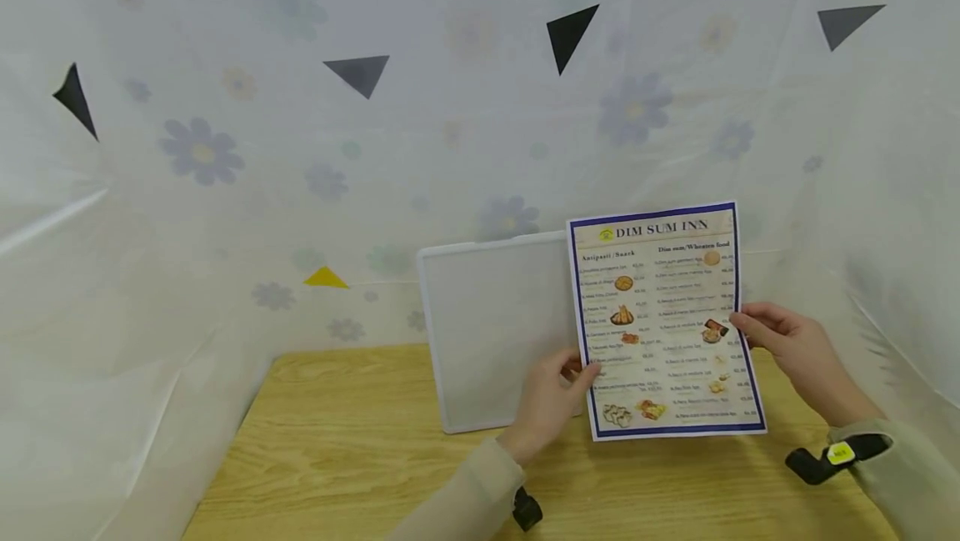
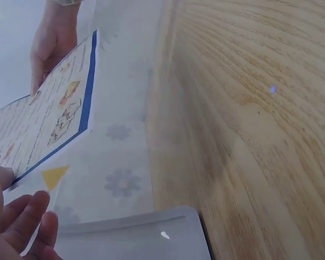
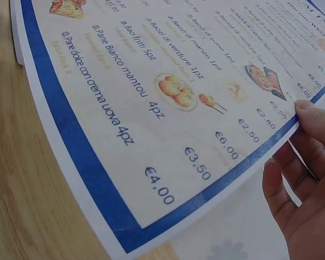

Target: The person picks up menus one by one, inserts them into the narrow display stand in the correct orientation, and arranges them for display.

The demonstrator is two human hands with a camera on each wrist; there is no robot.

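Observation:
A printed menu sheet with a blue border, headed "DIM SUM INN", is held upright above the wooden table. My left hand pinches its left edge low down, thumb on the front. My right hand pinches the right edge at mid height. The right wrist view shows the menu close up with my right thumb on its border. In the left wrist view the menu is seen edge-on, my left fingers at the bottom left.
A white framed board stands leaning against the flowered curtain just behind and left of the menu. The curtain encloses the table on three sides, with small black triangles and one yellow triangle stuck on it.

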